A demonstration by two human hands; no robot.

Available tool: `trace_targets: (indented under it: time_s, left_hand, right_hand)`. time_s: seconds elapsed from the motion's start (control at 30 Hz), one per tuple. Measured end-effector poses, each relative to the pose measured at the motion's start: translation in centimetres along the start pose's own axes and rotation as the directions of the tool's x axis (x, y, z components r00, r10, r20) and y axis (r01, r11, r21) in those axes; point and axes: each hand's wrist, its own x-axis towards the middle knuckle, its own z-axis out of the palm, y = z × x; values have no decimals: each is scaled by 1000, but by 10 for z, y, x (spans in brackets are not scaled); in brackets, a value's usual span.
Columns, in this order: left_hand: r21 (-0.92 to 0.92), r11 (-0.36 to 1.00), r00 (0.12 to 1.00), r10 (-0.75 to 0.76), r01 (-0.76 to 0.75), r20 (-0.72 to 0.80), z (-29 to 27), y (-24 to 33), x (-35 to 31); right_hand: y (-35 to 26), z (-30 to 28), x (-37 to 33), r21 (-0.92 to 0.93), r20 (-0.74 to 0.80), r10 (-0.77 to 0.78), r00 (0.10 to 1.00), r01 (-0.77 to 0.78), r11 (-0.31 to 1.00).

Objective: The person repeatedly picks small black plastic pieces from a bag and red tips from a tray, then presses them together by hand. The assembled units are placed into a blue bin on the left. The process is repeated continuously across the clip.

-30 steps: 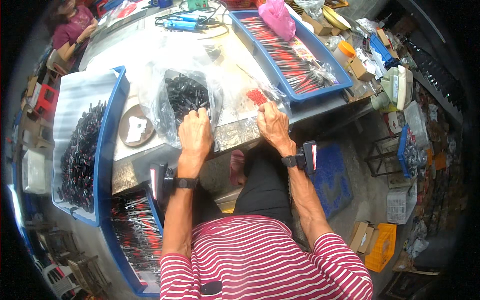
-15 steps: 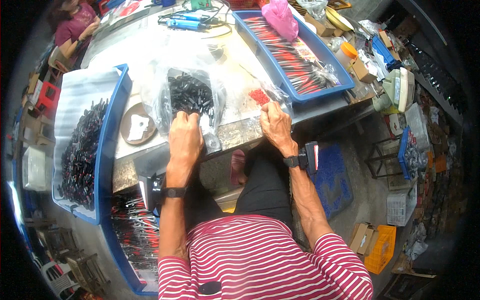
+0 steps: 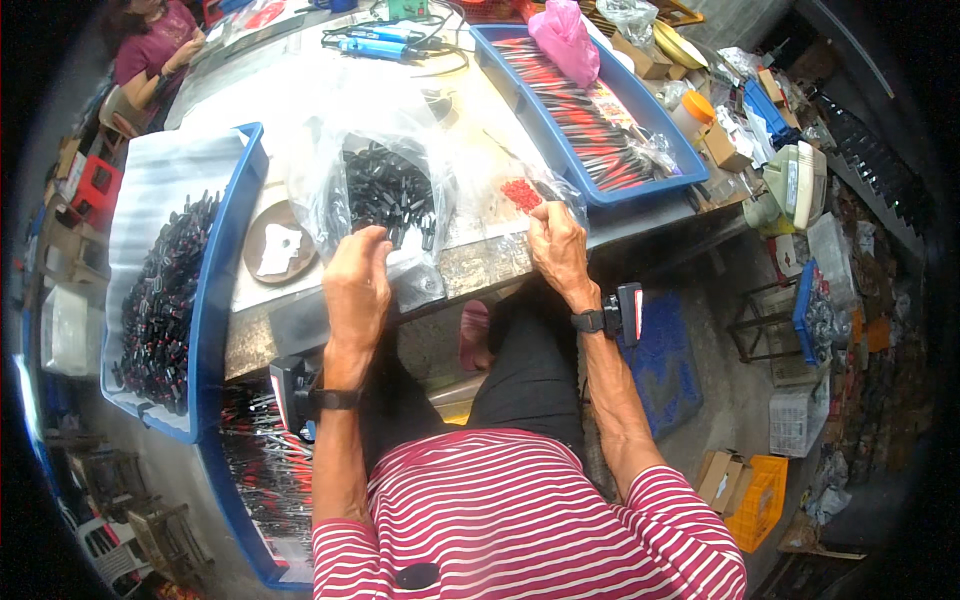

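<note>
My left hand (image 3: 357, 282) is at the table's near edge with its fingers curled in. Whatever it may hold is hidden. Just beyond it lies a clear plastic bag (image 3: 438, 182), opened over a heap of small black plastic parts (image 3: 385, 190). My right hand (image 3: 558, 250) is pinched closed beside a little pile of tiny red pieces (image 3: 520, 194); anything between its fingertips is too small to make out. To the left of the bag sits a round brown dish (image 3: 254, 250) with a white irregular piece (image 3: 279, 249) in it.
A blue tray (image 3: 208, 290) of black parts stands at the left, above another blue tray (image 3: 262, 560) of red and black pieces. At the back right, a blue tray (image 3: 640, 190) holds red-and-black slender pieces and a pink bag (image 3: 565, 45). A person (image 3: 160, 50) sits far left.
My left hand has drawn back slightly left and toward me, away from the black parts. The right hand has shifted a little to the right, staying pinched near the red pieces.
</note>
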Motion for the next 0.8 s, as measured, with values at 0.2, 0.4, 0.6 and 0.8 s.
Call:
trace_targets:
  time_s: [0.2,0.4,0.6,0.8]
  left_hand:
    - [-608,618,857,-458,498,236,-6,38,-8]
    - [-781,264,789,-450,566,420,6,59,-19]
    - [-809,202,791,-436,551,430,7,63,-24]
    - [-787,223,779,-443,575,444,4,67,-26]
  right_hand:
    - [-41,-15,-4,355,107,136,985,-165,920]
    - [-92,-21,-19,697,302,146,942,-323,640]
    - [-103,-29,-23,759,426,118,897,-425,493]
    - [-107,-30,-24,777,403,89,911,-392,492]
